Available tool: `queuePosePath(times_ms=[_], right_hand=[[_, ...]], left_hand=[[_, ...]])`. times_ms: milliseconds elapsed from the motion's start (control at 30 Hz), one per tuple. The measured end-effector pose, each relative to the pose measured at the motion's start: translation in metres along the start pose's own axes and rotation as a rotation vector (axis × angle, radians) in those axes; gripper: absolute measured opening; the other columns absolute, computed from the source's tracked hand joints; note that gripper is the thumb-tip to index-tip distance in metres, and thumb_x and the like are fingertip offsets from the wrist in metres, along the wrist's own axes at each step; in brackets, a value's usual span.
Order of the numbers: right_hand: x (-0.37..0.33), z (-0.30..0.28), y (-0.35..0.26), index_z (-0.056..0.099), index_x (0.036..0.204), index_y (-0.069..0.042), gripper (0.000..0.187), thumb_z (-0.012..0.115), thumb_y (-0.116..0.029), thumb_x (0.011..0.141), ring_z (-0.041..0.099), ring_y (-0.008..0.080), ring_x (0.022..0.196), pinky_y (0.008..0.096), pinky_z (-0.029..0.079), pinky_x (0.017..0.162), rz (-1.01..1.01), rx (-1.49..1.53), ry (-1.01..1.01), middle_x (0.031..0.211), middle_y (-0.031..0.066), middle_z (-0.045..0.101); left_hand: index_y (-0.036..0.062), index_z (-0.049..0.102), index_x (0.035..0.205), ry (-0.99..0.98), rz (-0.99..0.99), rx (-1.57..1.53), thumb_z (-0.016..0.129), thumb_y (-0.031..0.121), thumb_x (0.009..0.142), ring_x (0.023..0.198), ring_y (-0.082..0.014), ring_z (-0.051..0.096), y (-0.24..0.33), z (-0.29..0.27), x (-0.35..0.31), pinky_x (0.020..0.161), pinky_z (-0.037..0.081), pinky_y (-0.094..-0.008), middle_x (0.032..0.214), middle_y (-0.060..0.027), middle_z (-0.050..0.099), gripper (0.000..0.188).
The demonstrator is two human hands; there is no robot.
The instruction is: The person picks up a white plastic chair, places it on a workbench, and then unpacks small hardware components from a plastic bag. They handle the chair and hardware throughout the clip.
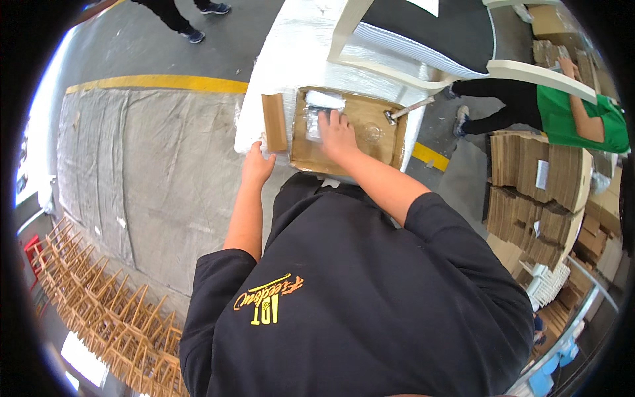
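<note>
My right hand point(338, 137) reaches into a shallow brown cardboard tray point(377, 155), its fingers apart over a clear plastic bag point(313, 127). What lies under the fingertips is hidden. Just beyond that bag is a white plastic-wrapped packet point(325, 99). A hammer point(409, 110) rests across the tray's right side, its head inside and its handle over the rim. To the left of the tray, my left hand point(258, 165) is open by the table edge, close to the near end of a folded brown cardboard piece point(274, 122).
Tray and cardboard sit on a plastic-wrapped white table point(278, 66). A pale chair frame with a dark seat point(430, 30) stands at the far side. Stacked cardboard point(536, 165) and a person in green point(569, 112) are at right; wooden frames point(112, 304) at lower left.
</note>
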State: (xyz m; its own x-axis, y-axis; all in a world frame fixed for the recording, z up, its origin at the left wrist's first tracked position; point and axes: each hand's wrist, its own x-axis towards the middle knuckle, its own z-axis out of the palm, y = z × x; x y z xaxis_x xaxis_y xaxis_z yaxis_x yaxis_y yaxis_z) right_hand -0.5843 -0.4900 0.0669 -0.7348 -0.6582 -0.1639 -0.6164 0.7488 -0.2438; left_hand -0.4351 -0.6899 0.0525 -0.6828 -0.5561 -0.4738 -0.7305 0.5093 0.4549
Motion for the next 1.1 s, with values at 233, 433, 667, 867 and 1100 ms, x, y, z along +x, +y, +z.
queuePosePath(times_ms=[233, 433, 667, 867, 1100], right_hand=[[0.011, 0.0, 0.031, 0.06, 0.122, -0.014, 0.043, 0.071, -0.017, 0.08, 0.065, 0.0398, 0.095, 0.0487, 0.053, 0.081, -0.013, 0.353, -0.043, 0.111, 0.0182, 0.063], [-0.009, -0.018, 0.067, 0.064, 0.125, -0.007, 0.042, 0.069, -0.012, 0.083, 0.066, 0.0254, 0.1, 0.0366, 0.052, 0.089, 0.243, 1.233, -0.396, 0.114, 0.0119, 0.069], [-0.047, -0.064, 0.06, 0.061, 0.126, 0.0, 0.042, 0.07, -0.01, 0.087, 0.067, 0.0194, 0.099, 0.0357, 0.054, 0.088, 0.444, 1.883, -0.602, 0.116, 0.0086, 0.068], [-0.038, -0.063, 0.062, 0.063, 0.124, -0.003, 0.036, 0.067, -0.018, 0.092, 0.068, 0.0198, 0.091, 0.0357, 0.055, 0.083, 0.236, 1.289, -0.322, 0.106, 0.0112, 0.07], [-0.014, -0.06, 0.078, 0.062, 0.127, -0.003, 0.037, 0.055, -0.03, 0.102, 0.068, 0.0207, 0.082, 0.0374, 0.059, 0.062, 0.559, 1.348, -0.293, 0.101, 0.0123, 0.07]], left_hand=[[0.0007, 0.058, 0.124, 0.311, 0.026, -0.238, 0.065, 0.017, 0.092, 0.103, -0.0282, 0.065, 0.034, -0.013, -0.041, 0.088, 0.052, -0.0386, 0.117, -0.017, 0.065, 0.037], [0.0017, 0.059, 0.122, 0.087, 0.069, -0.695, 0.061, 0.024, 0.098, 0.095, -0.0203, 0.066, 0.099, 0.02, -0.058, 0.078, 0.054, -0.0326, 0.112, -0.0102, 0.067, 0.033], [0.0097, 0.051, 0.137, -0.615, -0.301, -1.441, 0.039, 0.061, 0.101, 0.112, -0.025, 0.063, 0.141, 0.045, -0.035, 0.091, 0.052, -0.0393, 0.125, -0.0082, 0.064, 0.064], [0.0103, 0.052, 0.137, -0.728, -0.146, -1.689, 0.047, 0.066, 0.097, 0.117, -0.0266, 0.062, 0.147, 0.05, -0.024, 0.098, 0.051, -0.0457, 0.128, -0.0098, 0.063, 0.069], [0.0105, 0.06, 0.119, -0.526, -0.278, -1.682, 0.06, 0.044, 0.099, 0.105, -0.0232, 0.065, 0.129, 0.052, -0.008, 0.088, 0.054, -0.0445, 0.114, -0.0054, 0.067, 0.039]])
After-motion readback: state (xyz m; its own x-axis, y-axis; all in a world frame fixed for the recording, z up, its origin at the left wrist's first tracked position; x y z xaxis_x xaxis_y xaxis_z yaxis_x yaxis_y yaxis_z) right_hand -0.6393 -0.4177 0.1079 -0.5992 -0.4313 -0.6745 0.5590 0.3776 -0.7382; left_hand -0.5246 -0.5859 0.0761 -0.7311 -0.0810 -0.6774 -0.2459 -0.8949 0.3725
